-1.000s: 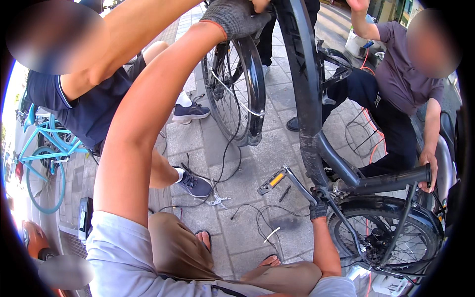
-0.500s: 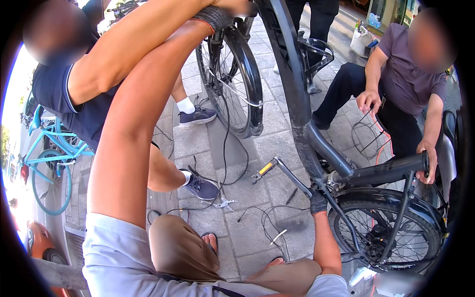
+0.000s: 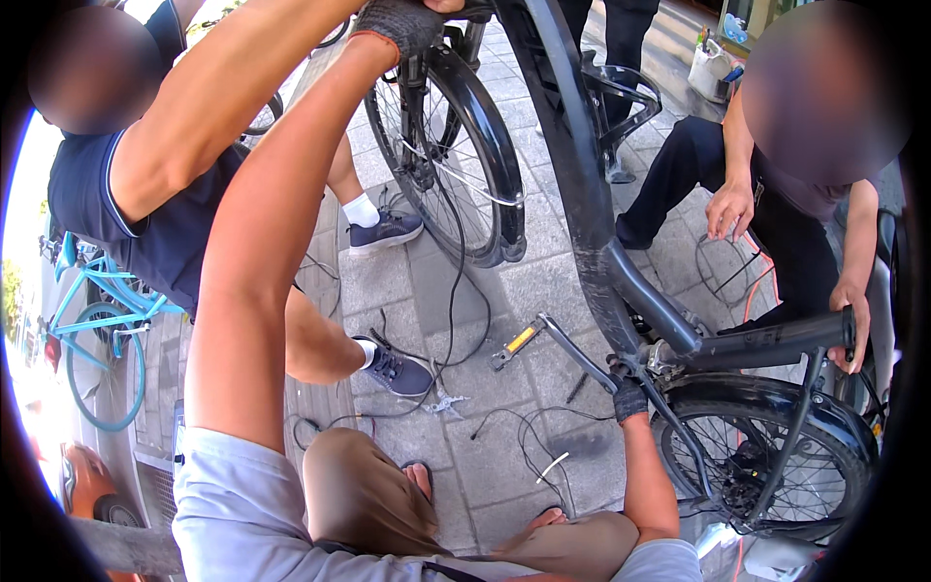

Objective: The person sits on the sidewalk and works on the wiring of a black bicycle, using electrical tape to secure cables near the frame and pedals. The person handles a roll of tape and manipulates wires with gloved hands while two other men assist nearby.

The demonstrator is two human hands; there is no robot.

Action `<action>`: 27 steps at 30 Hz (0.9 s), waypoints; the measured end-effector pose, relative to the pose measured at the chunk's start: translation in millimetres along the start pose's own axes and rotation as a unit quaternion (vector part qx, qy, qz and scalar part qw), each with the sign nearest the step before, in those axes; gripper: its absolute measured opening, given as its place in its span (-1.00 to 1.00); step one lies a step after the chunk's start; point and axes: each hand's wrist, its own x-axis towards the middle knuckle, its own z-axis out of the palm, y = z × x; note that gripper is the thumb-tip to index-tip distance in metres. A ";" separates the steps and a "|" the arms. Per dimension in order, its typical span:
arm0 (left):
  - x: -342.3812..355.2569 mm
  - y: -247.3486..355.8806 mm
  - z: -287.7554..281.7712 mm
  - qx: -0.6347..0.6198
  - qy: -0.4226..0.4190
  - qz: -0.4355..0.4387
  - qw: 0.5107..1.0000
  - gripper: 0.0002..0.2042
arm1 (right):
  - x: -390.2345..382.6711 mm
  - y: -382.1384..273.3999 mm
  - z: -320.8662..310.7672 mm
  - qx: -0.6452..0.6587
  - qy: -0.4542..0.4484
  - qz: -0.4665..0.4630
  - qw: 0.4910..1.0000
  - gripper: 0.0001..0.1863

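A black bicycle frame [image 3: 567, 145] slants between my hands, its front wheel [image 3: 441, 155] at the top and rear wheel [image 3: 766, 456] at lower right. My left hand [image 3: 400, 27], in a dark knit glove, is closed around the bicycle's front end above the fork; its fingertips are hidden. Low on the frame, my gloved right hand [image 3: 630, 398] is closed near the crank arm [image 3: 577, 351], whose pedal [image 3: 517, 344] has a yellow reflector. Exactly which part the right fingers wrap is partly hidden. Another person's hand touches the front end beside my left hand.
Black cables [image 3: 529, 436] lie across the paving. A person crouching at right holds the frame's open tube end [image 3: 846, 332]. Another person leans in at left. A light-blue bicycle [image 3: 107, 310] stands at far left, and a white bucket [image 3: 710, 73] at upper right.
The view has shifted slightly, and my left hand appears a little further left and up. The person at right leans further forward, with one hand now off the thin dark cable. My right hand keeps its place.
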 end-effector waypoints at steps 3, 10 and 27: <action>-24.8 -10.9 10.9 -0.017 0.006 -0.067 0.998 -0.59 | 9.6 -23.4 -9.1 0.000 0.005 -0.010 1.000 -0.54; -88.5 2.3 1.3 0.083 0.099 -0.191 0.973 -0.69 | 15.0 -55.1 -97.3 0.138 -0.075 0.017 0.987 -0.52; -29.1 139.4 17.1 -0.894 0.245 -0.304 0.219 -0.75 | 13.3 -51.4 -109.0 0.512 -0.042 0.138 0.847 -0.78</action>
